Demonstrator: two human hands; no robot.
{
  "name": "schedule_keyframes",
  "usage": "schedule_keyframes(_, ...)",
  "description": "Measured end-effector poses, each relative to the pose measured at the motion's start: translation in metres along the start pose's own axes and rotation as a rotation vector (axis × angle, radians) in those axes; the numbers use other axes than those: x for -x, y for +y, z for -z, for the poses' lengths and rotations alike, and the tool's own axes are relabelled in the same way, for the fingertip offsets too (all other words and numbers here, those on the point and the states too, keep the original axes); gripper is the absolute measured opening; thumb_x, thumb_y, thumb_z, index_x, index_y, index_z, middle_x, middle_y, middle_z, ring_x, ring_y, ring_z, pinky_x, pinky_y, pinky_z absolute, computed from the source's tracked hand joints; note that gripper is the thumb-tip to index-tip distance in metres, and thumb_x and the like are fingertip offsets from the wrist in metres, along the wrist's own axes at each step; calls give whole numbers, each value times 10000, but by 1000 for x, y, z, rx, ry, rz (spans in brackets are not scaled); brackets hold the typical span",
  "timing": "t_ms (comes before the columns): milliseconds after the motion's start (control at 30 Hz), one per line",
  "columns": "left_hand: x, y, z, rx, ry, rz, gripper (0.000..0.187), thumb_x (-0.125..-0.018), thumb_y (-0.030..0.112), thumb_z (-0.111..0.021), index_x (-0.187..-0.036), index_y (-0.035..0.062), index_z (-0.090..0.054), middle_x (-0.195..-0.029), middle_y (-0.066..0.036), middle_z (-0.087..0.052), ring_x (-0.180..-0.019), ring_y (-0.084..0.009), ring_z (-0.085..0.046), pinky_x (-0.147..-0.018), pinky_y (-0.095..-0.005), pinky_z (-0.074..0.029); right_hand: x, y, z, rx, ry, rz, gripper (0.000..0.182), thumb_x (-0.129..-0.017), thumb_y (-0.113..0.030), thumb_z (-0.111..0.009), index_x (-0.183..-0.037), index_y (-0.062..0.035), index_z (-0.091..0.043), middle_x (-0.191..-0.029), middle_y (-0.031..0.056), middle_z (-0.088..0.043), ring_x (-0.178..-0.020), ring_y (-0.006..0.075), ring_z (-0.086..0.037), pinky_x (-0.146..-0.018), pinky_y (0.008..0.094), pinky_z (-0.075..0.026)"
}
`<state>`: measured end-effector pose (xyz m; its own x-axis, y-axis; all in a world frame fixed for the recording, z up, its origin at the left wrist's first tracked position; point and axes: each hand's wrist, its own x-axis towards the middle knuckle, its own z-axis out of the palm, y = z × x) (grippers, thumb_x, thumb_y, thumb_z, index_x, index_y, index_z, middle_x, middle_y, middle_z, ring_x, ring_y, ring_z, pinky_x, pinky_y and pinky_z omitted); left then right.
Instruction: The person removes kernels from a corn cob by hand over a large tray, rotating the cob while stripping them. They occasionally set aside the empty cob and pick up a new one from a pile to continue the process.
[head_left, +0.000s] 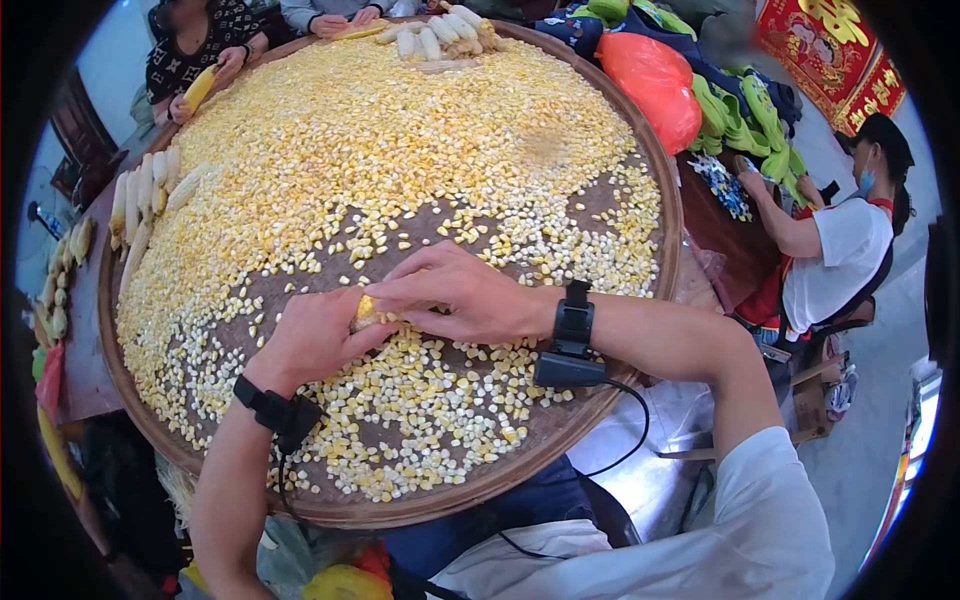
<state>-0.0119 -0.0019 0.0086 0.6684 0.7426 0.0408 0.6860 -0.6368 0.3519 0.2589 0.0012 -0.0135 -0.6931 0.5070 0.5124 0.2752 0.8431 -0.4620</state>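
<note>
My left hand is closed around a corn cob, of which only a short yellow and pale piece shows between my hands. The fingers of my right hand are bent and press on that same cob from the right. Loose yellow and white corn kernels cover much of a large round tray with a raised brown rim. Both hands are just above the near half of this tray, where brown patches of its floor show among the kernels. A black device is strapped to each wrist.
Stripped cobs lie at the tray's left edge, and more cobs are piled at the far edge. Across the tray, a person holds a yellow corn cob. A red plastic bag and a person in a cap are on the right.
</note>
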Motion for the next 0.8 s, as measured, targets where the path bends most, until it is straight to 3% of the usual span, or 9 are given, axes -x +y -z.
schedule_keyframes(133, 0, -8, -6, -98, -78, 84, 540, -1029, 597, -633, -1200, 92, -717, -955, -200, -765, -903, -435, -741, -770, -523, -579, 1, -2, 2, 5, -32, -24, 528, -946, -96, -789, -1463, -156, -700, -1247, 42, -748, -1179, 254, -662, -1047, 410, -480)
schedule_keyframes(267, -1, -9, -10, -41, -17, 10, 590, -1024, 619, -628, -1180, 56, -712, -933, -217, -760, -905, -440, -745, -789, -533, -583, -4, -9, 3, -4, -20, -18, 580, -930, -90, -784, -1494, -140, -660, -1304, 45, -732, -1223, 260, -646, -1075, 415, -471)
schedule_keyframes(433, -3, -13, -15, -77, -41, 7, 574, -1035, 613, -613, -1196, 72, -712, -988, -205, -769, -926, -429, -749, -804, -531, -586, -4, -15, 3, 126, -98, 10, 632, -927, -108, -784, -1534, -168, -617, -1444, 26, -689, -1357, 271, -617, -1118, 434, -458)
schedule_keyframes(533, -3, -12, -15, -77, -54, 7, 589, -1039, 616, -606, -1152, 46, -705, -985, -208, -768, -924, -432, -747, -803, -538, -583, -4, -11, 2, 81, -103, 32, 611, -955, -164, -745, -1547, -181, -593, -1416, 50, -699, -1377, 274, -589, -1152, 450, -418)
schedule_keyframes(800, -3, -8, -9, -69, -73, 27, 626, -1040, 634, -581, -1013, 14, -667, -975, -230, -761, -892, -449, -737, -798, -552, -573, -2, -9, 2, 5, -66, -26, 541, -941, -118, -739, -1475, -170, -674, -1307, 42, -744, -1265, 248, -642, -1100, 427, -435)
